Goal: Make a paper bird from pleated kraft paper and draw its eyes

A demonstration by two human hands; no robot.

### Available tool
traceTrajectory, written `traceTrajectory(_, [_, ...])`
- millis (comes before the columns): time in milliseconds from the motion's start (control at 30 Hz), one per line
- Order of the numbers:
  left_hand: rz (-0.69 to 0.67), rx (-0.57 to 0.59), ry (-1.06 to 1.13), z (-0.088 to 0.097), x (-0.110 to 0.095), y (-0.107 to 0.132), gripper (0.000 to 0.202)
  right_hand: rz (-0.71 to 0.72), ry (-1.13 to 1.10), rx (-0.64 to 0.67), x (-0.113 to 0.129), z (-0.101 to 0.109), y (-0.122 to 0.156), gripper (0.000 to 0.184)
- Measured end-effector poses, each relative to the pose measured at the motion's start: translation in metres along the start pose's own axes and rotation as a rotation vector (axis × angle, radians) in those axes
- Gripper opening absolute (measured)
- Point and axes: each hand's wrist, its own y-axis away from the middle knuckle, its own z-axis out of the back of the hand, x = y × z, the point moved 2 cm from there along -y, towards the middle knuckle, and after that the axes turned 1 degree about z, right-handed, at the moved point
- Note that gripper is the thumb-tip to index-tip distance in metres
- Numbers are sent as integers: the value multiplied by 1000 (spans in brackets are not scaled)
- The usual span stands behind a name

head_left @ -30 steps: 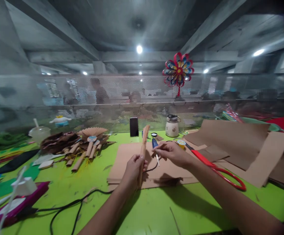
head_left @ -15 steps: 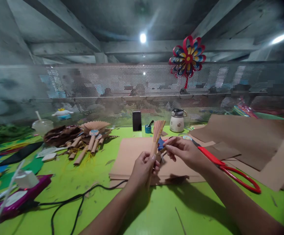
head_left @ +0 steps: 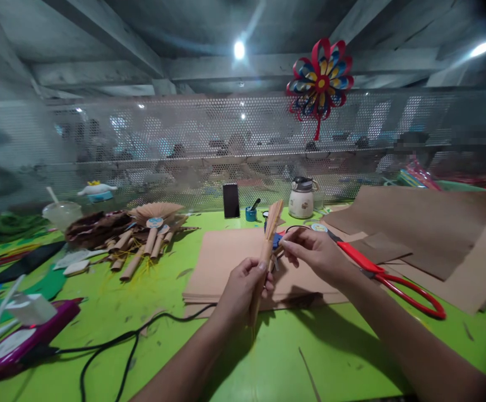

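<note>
Left hand: fingers wrapped round a folded paper fan, held tilted above the brown paper stack on the desk. Right hand, at two o'clock from the left: fingers narrowly spaced (whether gripping anything cannot be told). Red-handled scissors lie at three o'clock from the left hand.

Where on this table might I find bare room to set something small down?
Mostly bare green tabletop shows between the fan pile, the paper stack and the black cable; another patch, with a thin dark strip, lies between the left forearm and right forearm. The right side is crowded with brown sheets and red-handled scissors.
</note>
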Motion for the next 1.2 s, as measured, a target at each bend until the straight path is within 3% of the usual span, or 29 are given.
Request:
traceTrajectory(633, [31, 9, -32, -2, -2, 3, 21, 24, 44, -41, -10, -7, -2, 19])
traceTrajectory(933, [26, 49, -43, -4, -4, 4, 30, 15, 92, -28, -13, -7, -3, 20])
traceTrajectory(1200, [15, 5, -73, -7, -5, 6, 33, 9, 259, -46, -8, -6, -2, 21])
